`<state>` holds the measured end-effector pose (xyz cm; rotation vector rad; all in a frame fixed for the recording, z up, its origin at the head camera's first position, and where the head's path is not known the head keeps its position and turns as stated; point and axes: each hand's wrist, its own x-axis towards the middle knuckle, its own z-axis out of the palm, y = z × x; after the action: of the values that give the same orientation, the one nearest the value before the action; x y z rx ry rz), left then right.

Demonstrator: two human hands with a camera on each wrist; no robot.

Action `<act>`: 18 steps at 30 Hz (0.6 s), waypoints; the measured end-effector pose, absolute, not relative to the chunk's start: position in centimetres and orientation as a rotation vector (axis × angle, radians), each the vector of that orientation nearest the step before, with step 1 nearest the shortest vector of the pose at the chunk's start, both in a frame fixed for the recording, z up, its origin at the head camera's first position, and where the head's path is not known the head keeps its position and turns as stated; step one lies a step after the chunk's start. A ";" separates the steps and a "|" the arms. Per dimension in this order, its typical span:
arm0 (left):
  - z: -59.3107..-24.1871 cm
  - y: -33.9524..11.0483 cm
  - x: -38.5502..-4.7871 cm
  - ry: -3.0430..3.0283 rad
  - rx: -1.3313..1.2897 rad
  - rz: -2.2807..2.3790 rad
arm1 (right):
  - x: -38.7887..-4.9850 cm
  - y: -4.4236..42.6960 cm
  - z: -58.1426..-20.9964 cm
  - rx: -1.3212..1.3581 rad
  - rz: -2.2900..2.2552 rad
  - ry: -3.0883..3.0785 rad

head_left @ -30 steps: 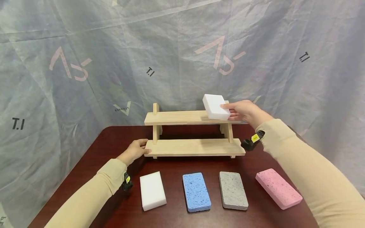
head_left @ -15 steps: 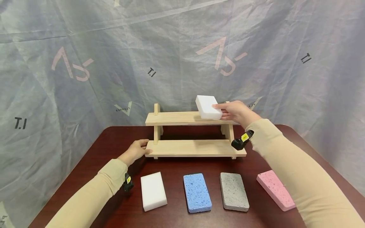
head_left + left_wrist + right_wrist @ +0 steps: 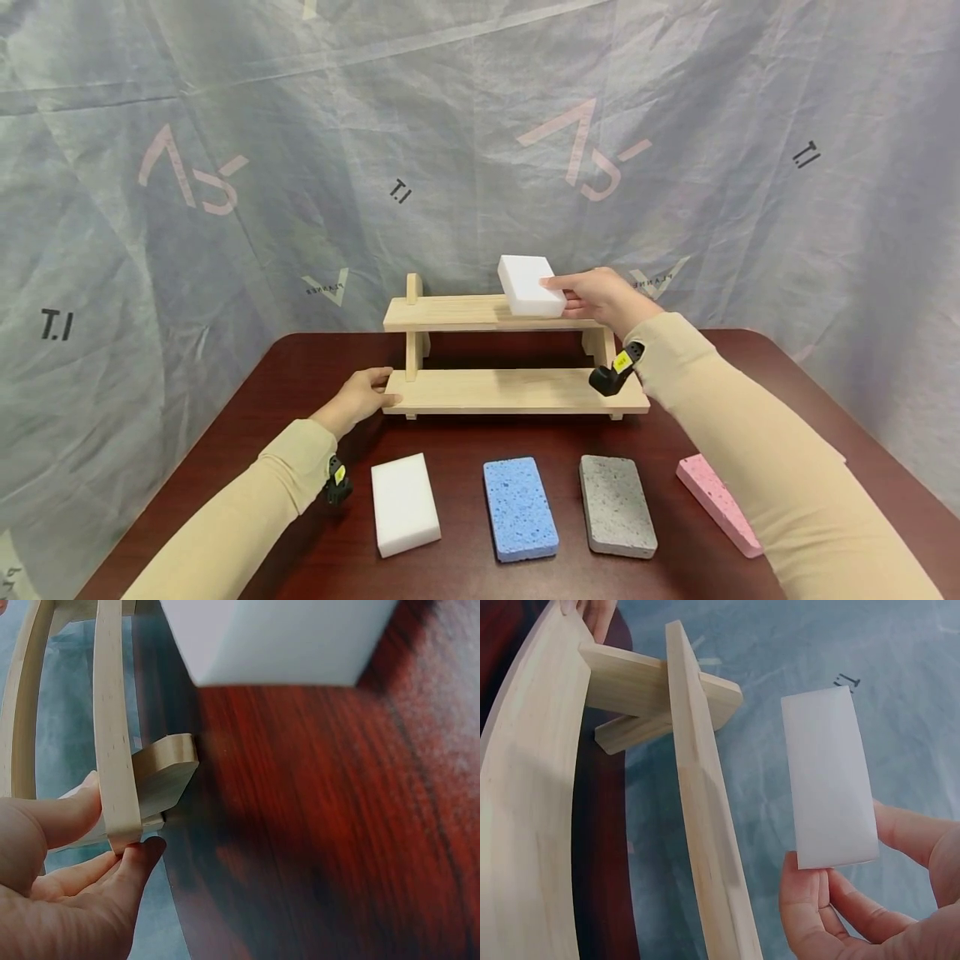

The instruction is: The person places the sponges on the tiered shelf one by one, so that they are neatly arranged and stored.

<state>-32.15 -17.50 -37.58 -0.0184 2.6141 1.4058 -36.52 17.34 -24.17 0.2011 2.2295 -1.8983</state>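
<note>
A white sponge block [image 3: 529, 287] is pinched between the thumb and fingers of my right hand [image 3: 604, 298], above the upper board of a two-tier wooden rack [image 3: 517, 392]. In the right wrist view a gap shows between this block [image 3: 831, 780] and the upper board [image 3: 705, 802]. My left hand [image 3: 358, 398] grips the left end of the lower board; the left wrist view shows the thumb on one face of the board [image 3: 116, 720] and the fingers of this hand [image 3: 75, 877] at its end and other side.
On the dark red table [image 3: 300, 367], in front of the rack, lie another white block [image 3: 405, 504], a blue sponge [image 3: 519, 508], a grey sponge [image 3: 617, 504] and a pink sponge [image 3: 718, 502], partly behind the right sleeve. A grey cloth [image 3: 465, 167] hangs behind.
My right hand has moved left along the upper board with the white block, and its sleeve now covers more of the pink sponge. My left hand keeps its grip on the lower board.
</note>
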 end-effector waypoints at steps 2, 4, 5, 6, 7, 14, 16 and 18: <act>-37.5 -17.4 -32.1 2.622 -0.024 1.397 | -36.6 17.1 -24.2 0.217 -1.894 2.238; -37.4 -17.4 -32.1 2.631 -0.025 1.385 | -36.7 16.9 -24.3 0.242 -1.887 2.247; -37.5 -17.4 -32.1 2.635 -0.027 1.382 | -36.8 16.8 -24.3 0.251 -1.891 2.245; -37.5 -17.4 -32.1 2.636 -0.028 1.381 | -36.9 16.6 -24.4 0.263 -1.897 2.243; -37.5 -17.4 -32.2 2.636 -0.028 1.381 | -37.0 16.5 -24.5 0.271 -1.901 2.241; -37.4 -17.4 -32.1 2.650 -0.021 1.370 | -37.2 15.5 -24.6 0.263 -1.862 2.236; -37.4 -17.3 -32.1 2.649 -0.020 1.371 | -37.2 15.1 -24.7 0.278 -1.864 2.246; -37.4 -17.3 -32.2 2.647 -0.018 1.380 | -37.3 14.7 -24.8 0.293 -1.874 2.252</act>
<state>-32.16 -17.28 -37.44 -0.0176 2.6467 1.3799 -37.32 14.74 -24.80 0.2932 2.2518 -1.8742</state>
